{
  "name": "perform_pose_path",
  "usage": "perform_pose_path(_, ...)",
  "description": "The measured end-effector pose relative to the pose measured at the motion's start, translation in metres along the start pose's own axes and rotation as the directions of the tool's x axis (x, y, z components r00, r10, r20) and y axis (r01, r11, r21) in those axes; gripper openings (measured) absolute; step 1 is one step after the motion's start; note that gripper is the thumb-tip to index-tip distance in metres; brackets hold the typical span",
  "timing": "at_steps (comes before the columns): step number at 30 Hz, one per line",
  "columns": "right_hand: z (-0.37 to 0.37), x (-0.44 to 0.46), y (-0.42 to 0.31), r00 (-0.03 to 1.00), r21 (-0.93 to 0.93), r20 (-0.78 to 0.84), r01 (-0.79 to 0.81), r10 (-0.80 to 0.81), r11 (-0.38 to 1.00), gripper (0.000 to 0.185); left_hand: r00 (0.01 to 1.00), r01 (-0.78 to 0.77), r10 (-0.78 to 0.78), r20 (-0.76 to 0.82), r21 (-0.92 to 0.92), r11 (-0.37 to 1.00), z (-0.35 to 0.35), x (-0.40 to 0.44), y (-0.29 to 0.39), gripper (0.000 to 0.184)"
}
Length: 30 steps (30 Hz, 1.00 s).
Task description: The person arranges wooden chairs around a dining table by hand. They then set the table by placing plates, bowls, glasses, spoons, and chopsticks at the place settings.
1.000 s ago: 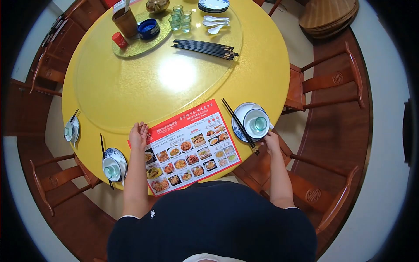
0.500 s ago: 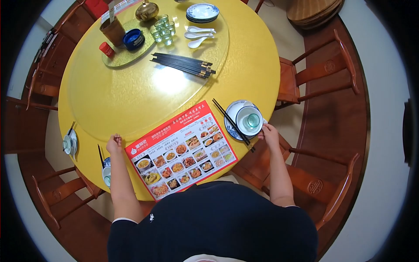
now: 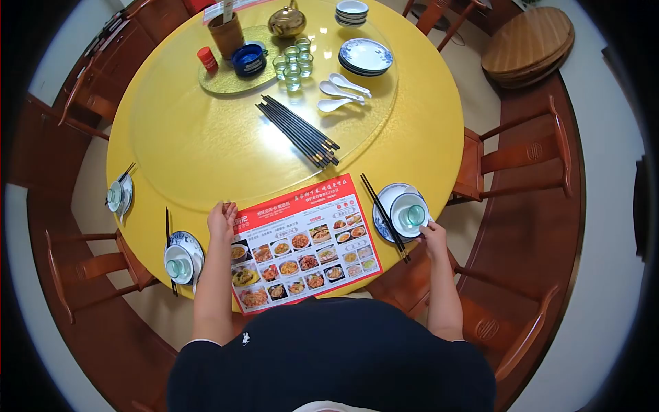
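Observation:
My left hand (image 3: 222,220) rests at the upper left corner of a red-bordered menu sheet (image 3: 307,262), covering part of its printing. Its fingers look loosely stretched, with nothing visible in them. At the right, my right hand (image 3: 434,238) pinches the rim of a white bowl (image 3: 401,224). Inside the bowl stands a green glass cup (image 3: 412,215). Bowl and cup sit on a blue-patterned plate (image 3: 382,199), with a pair of black chopsticks (image 3: 384,216) lying across its left side. A spoon's white edge shows behind the bowl.
A glass turntable (image 3: 206,172) on the yellow round table carries black chopsticks (image 3: 298,134), white spoons (image 3: 341,105), stacked plates (image 3: 366,55), green glasses (image 3: 293,77), a blue ashtray (image 3: 248,60) and a gold teapot (image 3: 287,23). Another place setting (image 3: 184,250) lies left. Wooden chairs (image 3: 525,158) surround the table.
The view has shifted and turned. My left hand has moved right, from beside the menu onto its corner, and its fingers have loosened. My right hand stays at the bowl.

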State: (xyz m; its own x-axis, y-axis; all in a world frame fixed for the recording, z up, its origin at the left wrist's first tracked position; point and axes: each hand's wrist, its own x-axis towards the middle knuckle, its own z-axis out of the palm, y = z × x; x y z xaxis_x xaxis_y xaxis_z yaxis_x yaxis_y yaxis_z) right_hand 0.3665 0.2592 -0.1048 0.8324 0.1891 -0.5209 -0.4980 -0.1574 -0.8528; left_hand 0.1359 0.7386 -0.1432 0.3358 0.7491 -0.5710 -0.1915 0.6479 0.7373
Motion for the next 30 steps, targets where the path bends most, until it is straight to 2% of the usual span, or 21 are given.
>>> perform_pose_path(5,0.007,-0.007,-0.011,0.996,0.039,-0.085,0.02,-0.016,0.999,0.019,0.999,-0.035,0.035,-0.029,-0.015,0.999,-0.028,0.027,0.017,0.019)
perform_pose_path(8,0.006,-0.008,-0.022,0.997,0.02,0.019,0.071,-0.072,0.997,0.015,0.986,-0.1,0.086,-0.145,-0.094,0.991,-0.041,0.042,0.032,0.018)
perform_pose_path(12,0.023,-0.012,-0.042,0.997,0.064,-0.043,0.065,-0.063,0.996,0.02,0.996,-0.068,0.061,-0.072,-0.099,0.993,-0.031,0.032,0.032,0.018)
perform_pose_path(14,0.031,-0.008,-0.053,0.999,0.059,-0.014,0.047,-0.046,0.997,0.019,0.999,0.044,-0.045,-0.026,-0.059,0.997,-0.017,0.021,0.025,0.014)
perform_pose_path(15,0.037,-0.007,-0.06,0.999,0.062,-0.019,0.052,-0.051,0.997,0.019,0.999,0.044,-0.045,-0.018,-0.058,0.997,-0.019,0.025,0.025,0.014)
perform_pose_path(19,0.06,0.007,-0.095,0.998,0.007,-0.007,0.067,-0.067,0.998,0.016,1.0,0.004,-0.006,-0.029,-0.06,0.998,-0.024,0.041,0.038,0.007)
perform_pose_path(22,0.071,0.024,-0.124,0.991,-0.024,0.105,0.082,-0.079,0.996,0.014,0.995,-0.022,0.019,-0.094,-0.034,0.999,-0.03,0.049,0.048,0.007)
perform_pose_path(24,0.079,0.035,-0.145,0.99,-0.036,0.104,0.104,-0.1,0.994,0.014,0.99,-0.085,0.078,-0.121,-0.06,0.995,-0.04,0.063,0.053,0.006)
perform_pose_path(29,0.095,0.07,-0.198,0.971,-0.049,0.168,0.18,-0.169,0.982,0.015,0.986,-0.165,0.166,0.018,-0.053,0.985,-0.084,0.115,0.062,0.008)
perform_pose_path(30,0.098,0.081,-0.208,0.968,-0.062,0.181,0.19,-0.177,0.98,0.015,0.982,-0.173,0.168,-0.09,-0.051,0.984,-0.078,0.109,0.068,0.009)
